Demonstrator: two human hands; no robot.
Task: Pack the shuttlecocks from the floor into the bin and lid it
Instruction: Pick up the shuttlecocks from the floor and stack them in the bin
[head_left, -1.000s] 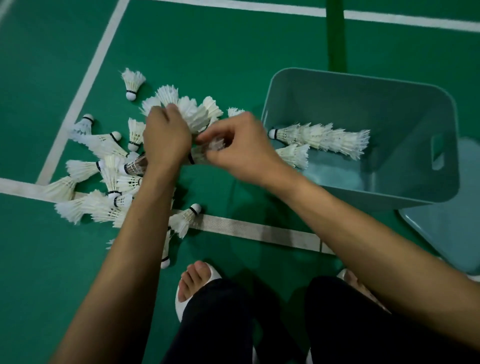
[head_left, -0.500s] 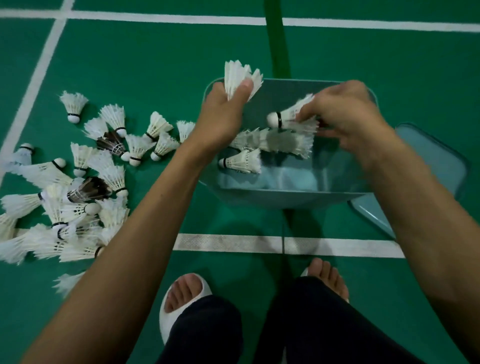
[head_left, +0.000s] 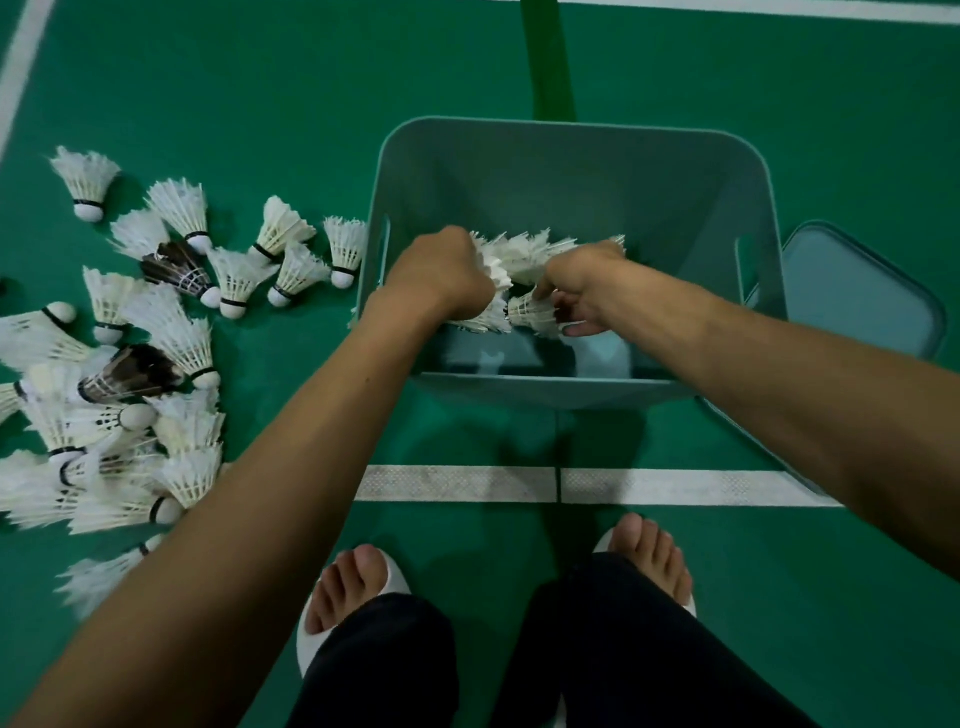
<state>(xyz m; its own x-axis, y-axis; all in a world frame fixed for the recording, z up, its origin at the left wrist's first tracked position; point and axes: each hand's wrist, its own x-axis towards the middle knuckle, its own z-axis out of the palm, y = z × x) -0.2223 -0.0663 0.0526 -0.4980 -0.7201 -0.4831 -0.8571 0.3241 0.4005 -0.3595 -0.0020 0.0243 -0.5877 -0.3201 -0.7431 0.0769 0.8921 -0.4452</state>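
Note:
A teal plastic bin (head_left: 582, 156) stands on the green court floor. Both my hands are down inside it. My left hand (head_left: 441, 278) is closed around white shuttlecocks (head_left: 491, 270) whose feathers stick out to the right. My right hand (head_left: 576, 288) grips more white shuttlecocks (head_left: 530, 312) low in the bin. A pile of several white shuttlecocks (head_left: 171, 332), with two dark-feathered ones (head_left: 179, 267) among them, lies on the floor left of the bin. The teal lid (head_left: 857, 296) lies flat behind the bin's right side.
White court lines cross the floor, one (head_left: 675, 486) just in front of the bin and another along the left edge. My feet in white slippers (head_left: 358, 587) and dark trousers stand below the bin. A darker green strip (head_left: 550, 62) runs away behind the bin.
Both hands carried shuttlecocks from the floor pile over the bin's rim and have dropped down into it. The view has swung right, centring on the bin.

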